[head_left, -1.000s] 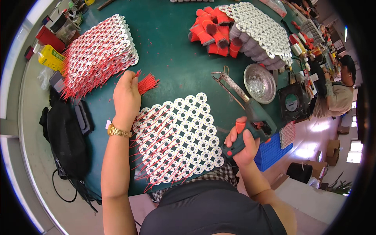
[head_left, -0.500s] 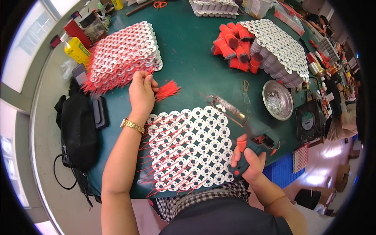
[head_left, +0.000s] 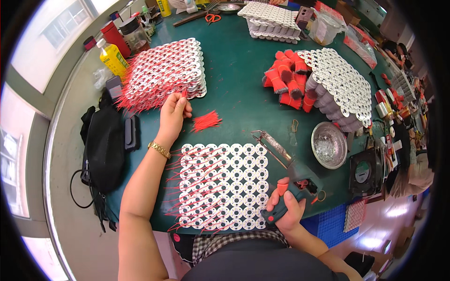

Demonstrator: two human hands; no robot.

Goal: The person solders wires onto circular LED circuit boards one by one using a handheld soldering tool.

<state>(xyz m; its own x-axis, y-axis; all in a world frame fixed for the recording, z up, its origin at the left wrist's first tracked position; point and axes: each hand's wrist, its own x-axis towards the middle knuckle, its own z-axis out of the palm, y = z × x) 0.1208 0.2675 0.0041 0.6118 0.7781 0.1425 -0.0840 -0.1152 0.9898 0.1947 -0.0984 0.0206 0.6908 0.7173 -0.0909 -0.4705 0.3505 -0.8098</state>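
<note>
My left hand (head_left: 174, 112) is closed in a pinch beside the near right corner of a stack of white round-board panels (head_left: 164, 61) bristling with red wires. Short red wires (head_left: 184, 93) show at its fingertips. A loose bunch of red wires (head_left: 206, 121) lies just right of that hand. My right hand (head_left: 289, 210) wraps round the handle of a dark green soldering gun (head_left: 300, 174), whose tip points up and left above the table. In front of me a flat panel of joined white round boards (head_left: 236, 187) lies on the table, red wires trailing across its left half.
At right are a metal bowl (head_left: 329, 145) of shiny bits, bundled red wires (head_left: 286, 77) and a stack of bare panels (head_left: 340, 84). A black bag (head_left: 104, 147) and a dark case (head_left: 132, 133) sit at left. A yellow bottle (head_left: 112, 58) and orange scissors (head_left: 213, 18) stand farther back.
The view has tilted, so the table sits lower in it. The soldering gun has moved slightly left and down with my right hand. My left hand stays pinched by the wired stack.
</note>
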